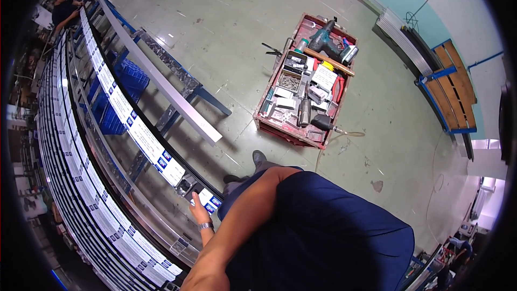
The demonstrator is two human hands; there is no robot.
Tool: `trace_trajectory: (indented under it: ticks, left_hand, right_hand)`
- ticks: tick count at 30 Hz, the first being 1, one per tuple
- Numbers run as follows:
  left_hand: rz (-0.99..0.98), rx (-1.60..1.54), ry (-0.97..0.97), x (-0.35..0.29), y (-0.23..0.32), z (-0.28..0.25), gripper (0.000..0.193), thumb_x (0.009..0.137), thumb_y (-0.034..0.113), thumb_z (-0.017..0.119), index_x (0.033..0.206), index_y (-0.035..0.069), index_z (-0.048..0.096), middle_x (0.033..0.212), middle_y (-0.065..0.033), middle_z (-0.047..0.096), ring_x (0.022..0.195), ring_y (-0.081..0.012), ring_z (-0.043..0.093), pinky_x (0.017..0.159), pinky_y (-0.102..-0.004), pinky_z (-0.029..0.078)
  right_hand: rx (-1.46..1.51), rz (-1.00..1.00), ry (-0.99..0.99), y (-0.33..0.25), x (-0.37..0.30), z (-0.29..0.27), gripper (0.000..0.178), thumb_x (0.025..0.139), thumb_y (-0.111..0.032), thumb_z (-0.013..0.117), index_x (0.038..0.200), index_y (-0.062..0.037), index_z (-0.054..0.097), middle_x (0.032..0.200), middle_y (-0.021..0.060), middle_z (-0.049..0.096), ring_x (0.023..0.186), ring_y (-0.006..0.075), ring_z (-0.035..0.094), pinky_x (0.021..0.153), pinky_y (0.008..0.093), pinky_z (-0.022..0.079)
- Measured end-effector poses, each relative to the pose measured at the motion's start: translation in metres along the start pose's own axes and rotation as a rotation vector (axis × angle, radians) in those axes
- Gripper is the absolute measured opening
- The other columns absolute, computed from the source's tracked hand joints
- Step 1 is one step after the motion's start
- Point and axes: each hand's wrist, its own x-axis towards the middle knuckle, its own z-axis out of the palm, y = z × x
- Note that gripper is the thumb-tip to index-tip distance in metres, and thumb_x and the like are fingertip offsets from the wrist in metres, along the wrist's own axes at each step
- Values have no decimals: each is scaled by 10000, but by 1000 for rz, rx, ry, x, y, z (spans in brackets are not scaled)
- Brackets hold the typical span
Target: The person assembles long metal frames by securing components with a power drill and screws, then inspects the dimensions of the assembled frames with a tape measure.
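A long dark metal profile (132, 114), covered with white printed protective film, runs from the far left toward me. Near its close end sits a small black-and-grey fitting (187, 184). My left hand (200, 211), with a metal watch on its wrist, grips the profile's edge beside this fitting. One digit points up along the side, and the other fingers are mostly hidden. A bare arm (245, 218) from a navy sleeve crosses in front, leaving the frame at the lower edge. My right hand is not in view.
Several film-covered profiles (91, 183) lie side by side at left. A bare pale bar (161, 87) rests on a blue-legged stand (207, 101); blue crates (116, 109) sit beneath. A red tool cart (288, 136) carries drills and fasteners. Another person (64, 12) works at far left.
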Motion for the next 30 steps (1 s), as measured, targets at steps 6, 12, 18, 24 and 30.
trace_trajectory:
  ticks: [6, 12, 18, 24, 30]
  left_hand:
    - [-11, -99, -88, 6, -2, -6, 673, 901, 525, 629, 1102, -117, 595, 978, -143, 669, 842, -198, 619, 776, -334, 496]
    - [32, -184, -132, -2, 12, 6, 624, 908, 521, 622, 1009, -94, 625, 898, -105, 665, 756, -194, 602, 705, -354, 483]
    - [8, -31, -31, 9, -17, -1, 644, 891, 521, 640, 997, -115, 642, 903, -160, 692, 818, -235, 636, 773, -378, 494]
    - [123, -73, -23, -6, -1, -7, 540, 876, 462, 671, 1085, -37, 664, 961, -169, 720, 887, -261, 685, 811, -367, 506]
    - [119, -87, -30, -5, -6, -7, 501, 872, 456, 671, 1054, -10, 677, 952, -188, 720, 905, -285, 696, 800, -376, 517]
  right_hand:
    - [-29, -129, 5, 4, 14, 6, 377, 1060, -205, 392, 995, 110, 588, 850, 274, 623, 766, 339, 597, 690, 405, 467]
    - [10, -134, 57, 6, 8, 11, 358, 1049, -228, 426, 997, 78, 603, 924, 261, 634, 809, 355, 600, 699, 415, 463]
    - [118, -13, 3, 8, 4, 5, 374, 1046, -262, 431, 963, 63, 598, 847, 255, 589, 759, 359, 565, 681, 428, 441]
    - [126, -84, 38, 3, 12, 13, 432, 1039, -340, 411, 921, 36, 586, 794, 192, 541, 727, 350, 548, 661, 422, 433]
    - [418, 172, 6, -2, -7, -9, 476, 1015, -423, 441, 978, 24, 601, 841, 152, 602, 686, 284, 586, 613, 384, 460]
